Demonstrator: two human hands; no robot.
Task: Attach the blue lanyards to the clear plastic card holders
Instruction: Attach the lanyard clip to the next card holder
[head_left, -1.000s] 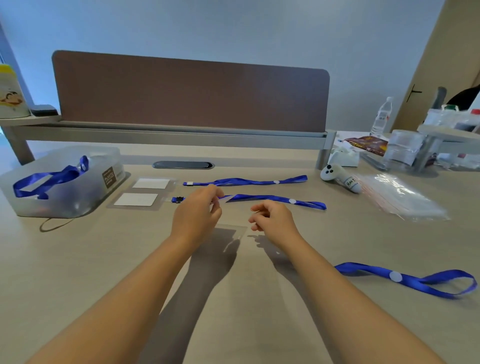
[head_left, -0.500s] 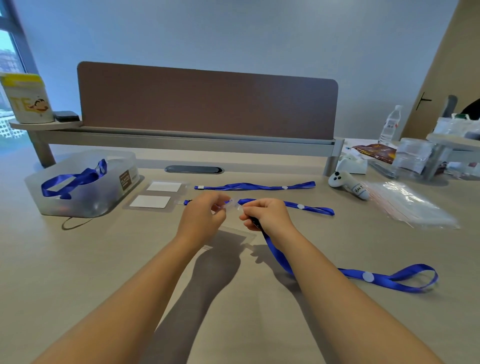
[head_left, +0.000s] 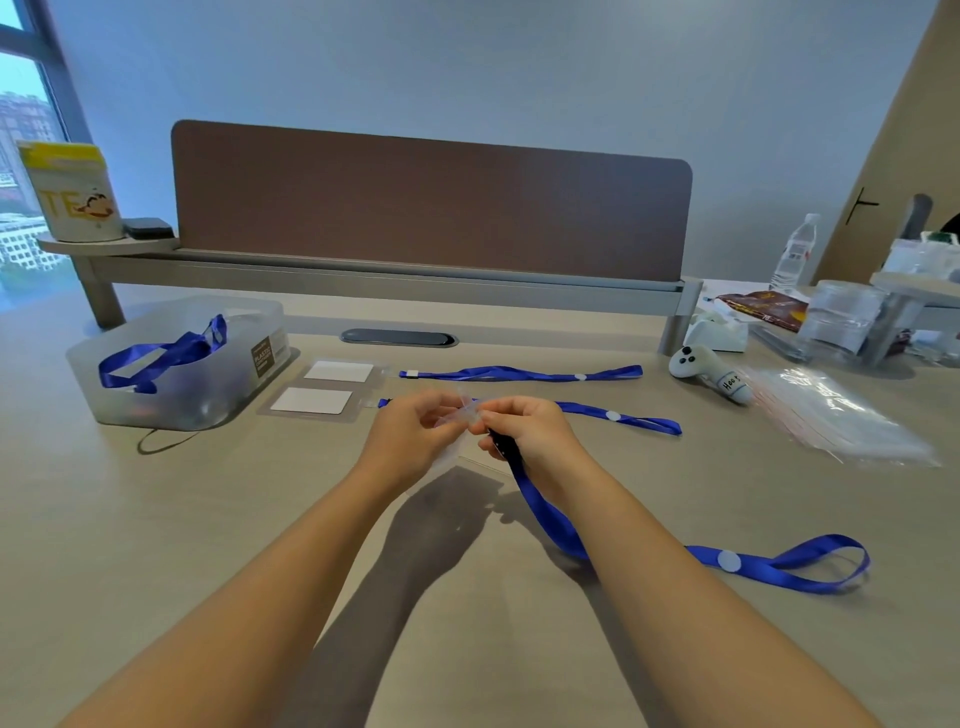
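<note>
Trailing rightward, blue lanyard; clear card holder pinched.

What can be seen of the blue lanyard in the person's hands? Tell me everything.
The blue lanyard is a flat, shiny ribbon, fabric by its look, with a black end piece and a white round button along its length. The right hand pinches the black end, raised off the table, against a clear card holder that the left hand grips. From there the ribbon drops beneath the right forearm and lies on the table, ending in a flattened loop at the right.
</note>
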